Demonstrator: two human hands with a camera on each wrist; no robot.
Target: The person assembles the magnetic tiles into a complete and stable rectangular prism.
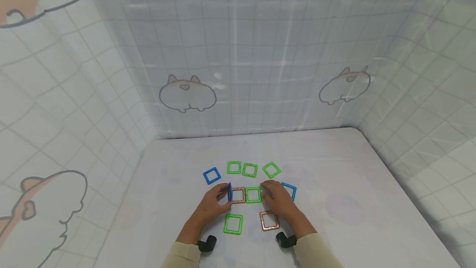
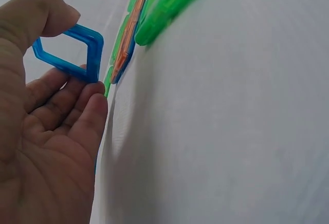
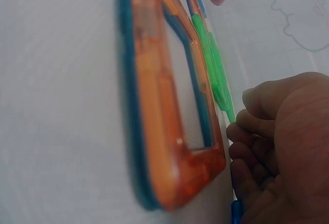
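Observation:
My left hand (image 1: 213, 205) pinches a blue square frame tile (image 2: 94, 54) between thumb and fingers. In the head view this tile stands upright, edge-on, at the left side of a flat orange frame tile (image 1: 238, 202). Beside the orange one, on its right, lies a green frame tile (image 1: 254, 202). At the green tile's right edge is my right hand (image 1: 279, 201), its fingers loosely bent and a fingertip touching the tile's end in the right wrist view. Another blue tile (image 1: 293, 193) is partly hidden behind this hand.
Farther back lie a blue tile (image 1: 205, 178) and three green tiles (image 1: 234, 172), (image 1: 250, 175), (image 1: 277, 166). Nearer are a green tile (image 1: 233, 232) and an orange tile (image 3: 154, 100) with a blue layer under it. Patterned sheets (image 1: 238, 94) wall the white table (image 1: 167, 168).

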